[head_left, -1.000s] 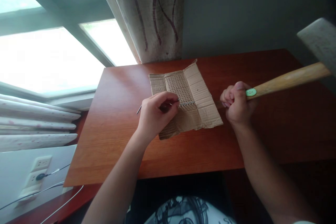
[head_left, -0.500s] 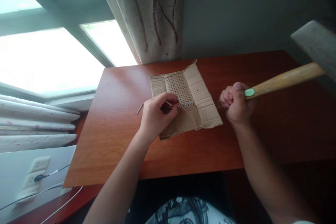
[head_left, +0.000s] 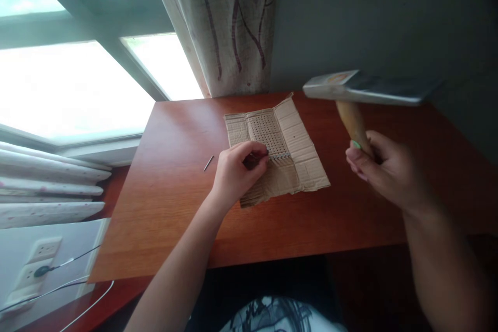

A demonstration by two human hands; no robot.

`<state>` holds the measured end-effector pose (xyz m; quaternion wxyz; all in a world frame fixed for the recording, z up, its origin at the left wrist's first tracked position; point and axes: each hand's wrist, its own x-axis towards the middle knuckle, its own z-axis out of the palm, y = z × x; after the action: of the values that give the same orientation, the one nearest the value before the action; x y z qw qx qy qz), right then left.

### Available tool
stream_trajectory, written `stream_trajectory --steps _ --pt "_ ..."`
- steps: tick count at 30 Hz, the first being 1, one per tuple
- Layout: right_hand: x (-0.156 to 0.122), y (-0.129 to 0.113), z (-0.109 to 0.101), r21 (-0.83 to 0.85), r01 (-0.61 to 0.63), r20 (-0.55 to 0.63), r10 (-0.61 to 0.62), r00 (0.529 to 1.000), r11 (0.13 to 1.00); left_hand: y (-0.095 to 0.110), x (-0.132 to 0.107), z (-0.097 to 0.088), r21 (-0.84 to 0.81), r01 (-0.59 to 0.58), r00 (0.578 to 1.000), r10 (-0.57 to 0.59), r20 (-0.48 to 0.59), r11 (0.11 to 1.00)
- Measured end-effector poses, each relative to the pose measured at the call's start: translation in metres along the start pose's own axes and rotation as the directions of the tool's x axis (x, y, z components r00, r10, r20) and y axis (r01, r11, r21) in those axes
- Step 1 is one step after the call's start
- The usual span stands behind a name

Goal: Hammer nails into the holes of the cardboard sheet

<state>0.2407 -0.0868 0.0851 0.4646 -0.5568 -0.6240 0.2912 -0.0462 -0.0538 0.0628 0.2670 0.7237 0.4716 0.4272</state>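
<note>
Hammer point(head_left: 365, 88) swung upright; one loose nail point(head_left: 208, 163).

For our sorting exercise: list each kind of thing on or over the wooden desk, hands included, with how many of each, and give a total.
Hands: 2 (left hand, right hand)
Hammer: 1
Cardboard sheet: 1
Loose nail lying on the desk: 1
Total: 5, leaving out the row of nails in the cardboard, too small to count.

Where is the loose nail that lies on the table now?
The loose nail lies on the wooden table, just left of the left hand and the cardboard.
</note>
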Motion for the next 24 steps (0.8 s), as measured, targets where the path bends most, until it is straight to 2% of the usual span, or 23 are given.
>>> stream_trajectory --steps 1,3,5,8,12,14,18,24 --pt "-0.001 -0.006 -0.005 -0.154 0.048 0.088 -0.035 0.996 0.987 0.000 0.000 0.000 0.000 -0.004 1.000 0.004 -0.001 1.000" --pt "-0.002 -0.018 -0.011 -0.335 0.169 0.228 -0.094 0.969 0.927 -0.001 -0.001 0.000 0.008 -0.010 1.000 0.010 -0.004 1.000" --pt "0.000 -0.026 -0.012 -0.386 0.257 0.311 -0.137 0.941 0.886 -0.001 -0.001 0.000 0.019 -0.015 1.000 0.015 -0.007 1.000" --pt "0.002 -0.036 -0.012 -0.411 0.312 0.374 -0.154 0.915 0.856 -0.003 -0.001 0.001 0.027 -0.023 1.000 0.024 -0.006 0.999" --pt "0.001 -0.050 -0.015 -0.407 0.282 0.377 -0.122 0.918 0.869 -0.004 -0.001 0.001 0.037 -0.038 0.999 0.039 -0.014 0.999" --pt "0.000 -0.057 -0.015 -0.440 0.224 0.402 -0.033 0.915 0.869 -0.004 -0.001 0.001 0.049 -0.041 0.999 0.041 -0.008 0.998" --pt "-0.001 -0.068 -0.014 -0.565 0.172 0.470 0.143 0.871 0.807 -0.005 -0.001 0.000 0.111 -0.041 0.999 0.040 0.018 0.993" --pt "-0.001 -0.073 -0.014 -0.604 0.180 0.437 0.134 0.890 0.776 0.000 -0.001 -0.001 0.094 -0.039 0.999 0.038 0.015 0.995"
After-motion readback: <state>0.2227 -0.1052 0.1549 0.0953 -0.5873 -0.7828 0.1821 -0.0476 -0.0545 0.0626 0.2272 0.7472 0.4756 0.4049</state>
